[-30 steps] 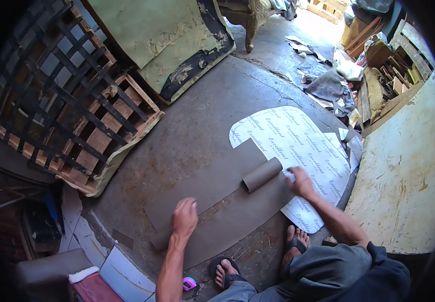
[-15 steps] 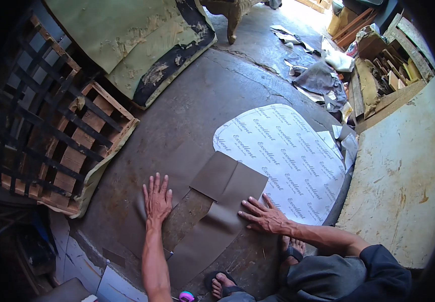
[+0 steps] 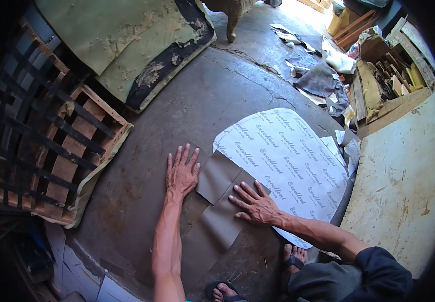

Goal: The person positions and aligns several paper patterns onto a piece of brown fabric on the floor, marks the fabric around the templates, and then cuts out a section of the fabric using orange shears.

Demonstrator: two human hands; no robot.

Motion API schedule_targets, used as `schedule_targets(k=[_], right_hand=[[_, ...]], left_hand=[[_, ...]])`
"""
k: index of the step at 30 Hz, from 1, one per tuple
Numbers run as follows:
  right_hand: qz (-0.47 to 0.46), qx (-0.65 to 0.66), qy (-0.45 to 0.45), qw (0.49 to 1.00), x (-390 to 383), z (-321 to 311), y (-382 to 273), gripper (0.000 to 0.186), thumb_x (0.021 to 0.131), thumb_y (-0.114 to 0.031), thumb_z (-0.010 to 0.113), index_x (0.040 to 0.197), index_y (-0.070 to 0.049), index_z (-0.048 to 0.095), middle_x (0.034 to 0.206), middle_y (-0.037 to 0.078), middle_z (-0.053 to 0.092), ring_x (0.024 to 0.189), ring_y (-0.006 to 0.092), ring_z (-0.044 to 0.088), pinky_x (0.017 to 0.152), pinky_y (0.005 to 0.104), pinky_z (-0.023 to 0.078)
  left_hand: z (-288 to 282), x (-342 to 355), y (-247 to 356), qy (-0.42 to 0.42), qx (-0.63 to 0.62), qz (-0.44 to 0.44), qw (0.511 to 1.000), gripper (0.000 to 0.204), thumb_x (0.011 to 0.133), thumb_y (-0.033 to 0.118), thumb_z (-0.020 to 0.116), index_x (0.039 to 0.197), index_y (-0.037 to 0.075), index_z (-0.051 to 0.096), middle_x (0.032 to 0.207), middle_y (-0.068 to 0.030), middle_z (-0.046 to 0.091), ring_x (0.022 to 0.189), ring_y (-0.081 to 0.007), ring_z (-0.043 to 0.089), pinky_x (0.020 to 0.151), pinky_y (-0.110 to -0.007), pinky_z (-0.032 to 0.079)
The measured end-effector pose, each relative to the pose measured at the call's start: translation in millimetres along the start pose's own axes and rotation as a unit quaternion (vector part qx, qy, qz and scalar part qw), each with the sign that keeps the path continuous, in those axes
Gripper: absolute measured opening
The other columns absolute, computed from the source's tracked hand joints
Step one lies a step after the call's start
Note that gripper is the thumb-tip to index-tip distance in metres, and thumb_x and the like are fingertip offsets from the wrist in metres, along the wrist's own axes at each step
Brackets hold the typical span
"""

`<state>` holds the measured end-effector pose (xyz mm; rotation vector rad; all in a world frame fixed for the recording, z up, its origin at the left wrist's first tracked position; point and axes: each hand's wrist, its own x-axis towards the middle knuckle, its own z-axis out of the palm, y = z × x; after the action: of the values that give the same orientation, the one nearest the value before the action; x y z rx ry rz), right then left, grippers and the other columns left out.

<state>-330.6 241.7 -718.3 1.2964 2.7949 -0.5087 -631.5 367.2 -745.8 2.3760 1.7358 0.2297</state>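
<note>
My left hand (image 3: pixel 182 173) lies flat, fingers stretched out, on brown sheet material close to the left edge of a squarish brown piece (image 3: pixel 216 180). That piece looks like leatherette and has a seam or fold line on its right side. Palm down with spread fingers, my right hand (image 3: pixel 257 205) presses on the brown material near the piece's lower right corner. A longer brown sheet (image 3: pixel 212 234) stretches from there toward my feet, with a slight ripple. Beside my right hand lies a large white, print-covered panel (image 3: pixel 283 158) with rounded corners, partly overlapped by the brown piece.
A wooden frame with dark webbing (image 3: pixel 76 146) stands at the left, next to a worn greenish cushion panel (image 3: pixel 122 45). Fabric scraps (image 3: pixel 323 83) litter the floor at the far right, near a box of wood offcuts (image 3: pixel 398 75). A pale board (image 3: pixel 398 186) lies at the right.
My left hand has slid right and away from me, closer to the squarish piece. My right hand has shifted slightly left and farther away. The floor gap between the brown parts has narrowed.
</note>
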Motion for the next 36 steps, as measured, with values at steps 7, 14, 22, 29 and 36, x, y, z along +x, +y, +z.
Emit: schedule_targets(k=[7, 14, 22, 29, 36], right_hand=[[-0.008, -0.024, -0.011, 1.0, -11, -14, 32, 0.06, 0.103, -0.06, 0.037, 0.156, -0.032, 0.035, 0.166, 0.0, 0.026, 0.154, 0.0281, 0.021, 0.122, 0.0639, 0.009], [0.02, 0.028, 0.004, 0.999, -27, -30, 8, 0.062, 0.101, -0.053, 0.05, 0.153, -0.022, 0.042, 0.164, 0.014, 0.028, 0.153, 0.0315, 0.022, 0.122, 0.0628, 0.011], [0.061, -0.006, -0.034, 0.998, -39, -22, 4, 0.06, 0.099, -0.05, 0.053, 0.152, -0.023, 0.046, 0.163, 0.011, 0.031, 0.153, 0.0321, 0.023, 0.123, 0.0587, 0.01], [0.052, 0.006, -0.052, 0.997, -38, -33, 2, 0.059, 0.098, -0.049, 0.055, 0.15, -0.022, 0.048, 0.163, 0.013, 0.031, 0.153, 0.0342, 0.023, 0.123, 0.0594, 0.009], [-0.018, 0.051, 0.13, 0.99, 6, -51, 3, 0.045, 0.096, -0.031, 0.064, 0.134, -0.009, 0.058, 0.144, 0.016, 0.052, 0.137, 0.0354, 0.045, 0.115, 0.0538, 0.032]], left_hand=[[-5, -16, 4, 0.043, -0.03, -0.019, 0.998, 0.05, 0.105, 0.034, 0.041, 0.153, 0.021, 0.044, 0.161, -0.0154, 0.035, 0.15, -0.0369, 0.028, 0.122, -0.056, 0.018], [-21, -202, -20, 0.146, -0.009, -0.272, 0.951, 0.049, 0.106, 0.028, 0.04, 0.151, 0.011, 0.047, 0.158, -0.0197, 0.039, 0.148, -0.041, 0.032, 0.12, -0.057, 0.023], [-26, -343, -54, 0.005, 0.018, -0.437, 0.899, 0.055, 0.107, 0.03, 0.035, 0.159, 0.012, 0.03, 0.166, -0.0157, 0.022, 0.153, -0.037, 0.019, 0.122, -0.056, 0.017], [-50, -321, -68, -0.027, 0.017, -0.409, 0.912, 0.066, 0.104, 0.039, 0.042, 0.161, 0.012, 0.023, 0.167, -0.0167, 0.017, 0.154, -0.037, 0.015, 0.123, -0.056, 0.015], [-33, -321, -40, 0.134, 0.075, -0.371, 0.916, 0.053, 0.104, 0.028, 0.046, 0.151, 0.005, 0.042, 0.157, -0.0191, 0.04, 0.149, -0.0372, 0.032, 0.121, -0.056, 0.021]])
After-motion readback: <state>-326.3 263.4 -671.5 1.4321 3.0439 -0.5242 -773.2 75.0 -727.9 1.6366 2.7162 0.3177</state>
